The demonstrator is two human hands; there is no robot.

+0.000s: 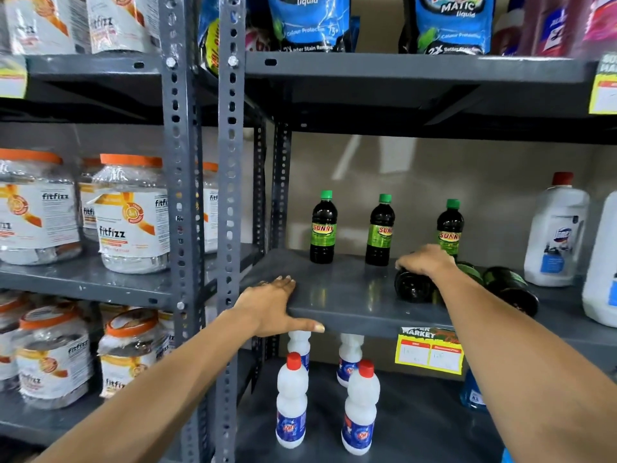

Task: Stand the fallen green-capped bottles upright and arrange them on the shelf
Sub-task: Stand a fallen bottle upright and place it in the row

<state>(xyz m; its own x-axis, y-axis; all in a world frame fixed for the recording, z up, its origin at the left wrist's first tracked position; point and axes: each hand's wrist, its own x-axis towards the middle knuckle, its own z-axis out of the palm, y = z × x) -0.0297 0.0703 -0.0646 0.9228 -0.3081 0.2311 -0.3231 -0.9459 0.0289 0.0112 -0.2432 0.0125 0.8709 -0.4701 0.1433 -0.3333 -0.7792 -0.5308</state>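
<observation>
Done so far: three dark plastic bottles with green caps and green labels stand upright along the back of the grey metal shelf (334, 295), well apart: one at the left (323, 228), one in the middle (380, 232), one at the right (450, 228).
Left to do: two more dark bottles lie on their sides toward the shelf's right, bases pointing outward: the nearer fallen bottle (414, 287) and a second fallen bottle (510, 289) just beside it.
Progress: I'd judge it past halfway, with two still to stand and line up.
Right hand (425, 262): arm reaching forward, palm down over the nearer fallen bottle, fingers (405, 262) curled onto its top; whether the hold is firm I cannot tell.
Left hand (272, 305): resting flat on the shelf's front left edge, fingers together, thumb spread along the lip, holding nothing.
Nearby: large white jugs (556, 235) stand at the far right.
</observation>
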